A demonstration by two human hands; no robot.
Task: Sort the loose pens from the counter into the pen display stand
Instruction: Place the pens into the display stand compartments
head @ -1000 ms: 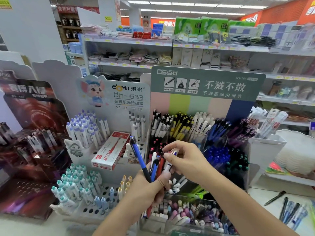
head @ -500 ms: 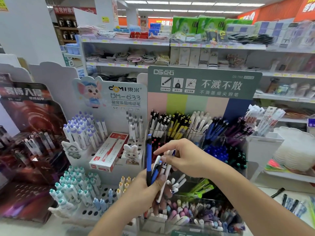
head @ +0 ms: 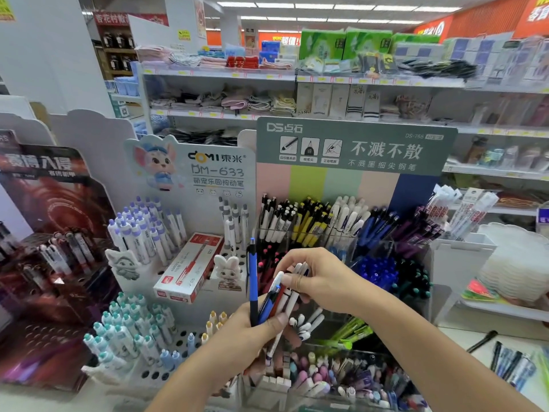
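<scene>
1. A bunch of pens point(head: 274, 298) stood nearly upright in front of the stand point(head: 341, 248), tops up; a blue pen point(head: 252, 281) rose tallest, vertical.
2. The left hand point(head: 252, 337) gripped the bunch low, thumb across the barrels.
3. The right hand point(head: 320, 281) pinched a white pen point(head: 289, 295) near its top, leaning right.
4. More pens point(head: 511, 364) lay on the counter point(head: 463, 337), far right.

The pen display stand point(head: 341, 233) is in the middle of the tabletop point(head: 463, 337), with both hands in front of it. A second stand point(head: 184, 248) is to its left, with a box point(head: 190, 267) lying on it. Loose pens point(head: 511, 364) lie on the tabletop at the right. Shelves point(head: 297, 78) are behind.
</scene>
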